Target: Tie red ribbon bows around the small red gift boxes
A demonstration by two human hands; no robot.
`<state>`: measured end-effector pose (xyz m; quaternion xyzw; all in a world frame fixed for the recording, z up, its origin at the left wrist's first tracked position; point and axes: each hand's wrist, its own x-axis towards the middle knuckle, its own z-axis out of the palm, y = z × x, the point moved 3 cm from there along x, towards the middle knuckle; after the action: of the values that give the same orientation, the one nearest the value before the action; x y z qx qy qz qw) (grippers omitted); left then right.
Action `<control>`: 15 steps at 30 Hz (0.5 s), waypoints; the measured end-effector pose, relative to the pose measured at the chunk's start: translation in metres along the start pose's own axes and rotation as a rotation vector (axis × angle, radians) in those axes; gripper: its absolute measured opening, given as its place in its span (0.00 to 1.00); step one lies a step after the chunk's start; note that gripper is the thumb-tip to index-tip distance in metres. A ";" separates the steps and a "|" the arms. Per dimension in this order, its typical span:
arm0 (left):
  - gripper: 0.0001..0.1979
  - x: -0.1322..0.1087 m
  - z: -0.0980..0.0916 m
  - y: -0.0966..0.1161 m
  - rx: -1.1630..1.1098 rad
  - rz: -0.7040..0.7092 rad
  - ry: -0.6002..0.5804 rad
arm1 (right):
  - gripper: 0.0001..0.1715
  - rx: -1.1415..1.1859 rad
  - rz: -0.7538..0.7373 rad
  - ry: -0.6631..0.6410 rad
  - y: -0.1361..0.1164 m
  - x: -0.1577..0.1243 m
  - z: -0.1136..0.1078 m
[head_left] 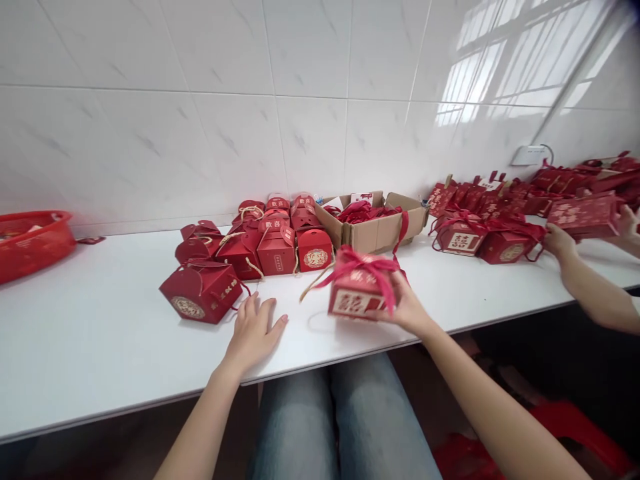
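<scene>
My right hand [407, 307] grips a red gift box [356, 293] by its right side. A bright red ribbon bow [363, 263] is tied over its top, and a gold character panel faces me. The box looks slightly blurred, just above or on the white table. My left hand [253, 330] rests on the table with fingers spread and holds nothing. Close to its fingertips, on the left, stands another red gift box [203, 293] with a round gold emblem and a cord at its side; no ribbon bow shows on it.
Several red boxes with twine handles [277, 247] stand in a cluster at the wall. Beside them is a cardboard box [375, 230] of red ribbons. At right, a co-worker's hands [560, 245] hold a red box near finished-looking bowed boxes [510, 240]. A red basin [35, 243] sits far left.
</scene>
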<state>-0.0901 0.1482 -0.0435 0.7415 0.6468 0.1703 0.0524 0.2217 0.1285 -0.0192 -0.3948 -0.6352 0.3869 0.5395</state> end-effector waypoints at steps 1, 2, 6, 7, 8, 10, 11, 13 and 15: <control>0.26 0.001 0.000 -0.001 0.007 -0.001 0.003 | 0.58 -0.058 -0.008 0.123 0.003 0.001 -0.024; 0.26 0.002 0.001 -0.001 0.012 0.003 0.006 | 0.56 -0.119 0.003 0.250 0.007 0.001 -0.050; 0.25 0.004 0.005 -0.004 0.017 0.007 0.031 | 0.72 -0.456 0.058 0.739 0.022 -0.006 -0.145; 0.25 0.004 0.006 -0.005 0.016 0.005 0.036 | 0.74 -0.564 0.180 0.803 0.029 -0.008 -0.160; 0.25 0.005 0.006 -0.007 0.016 0.005 0.043 | 0.76 -0.677 0.337 0.830 0.036 -0.011 -0.171; 0.25 0.006 0.008 -0.009 0.018 0.011 0.062 | 0.76 -0.902 0.583 0.821 0.050 -0.017 -0.181; 0.25 0.006 0.008 -0.009 0.021 0.014 0.071 | 0.73 -1.006 0.639 0.797 0.055 -0.019 -0.182; 0.25 0.006 0.008 -0.010 0.028 0.022 0.080 | 0.66 -1.152 0.650 0.746 0.064 -0.020 -0.178; 0.26 0.006 0.008 -0.008 0.033 0.027 0.093 | 0.61 -1.206 0.652 0.708 0.070 -0.019 -0.173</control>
<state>-0.0950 0.1563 -0.0520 0.7422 0.6412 0.1946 0.0079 0.4014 0.1494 -0.0706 -0.8879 -0.3773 -0.0363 0.2607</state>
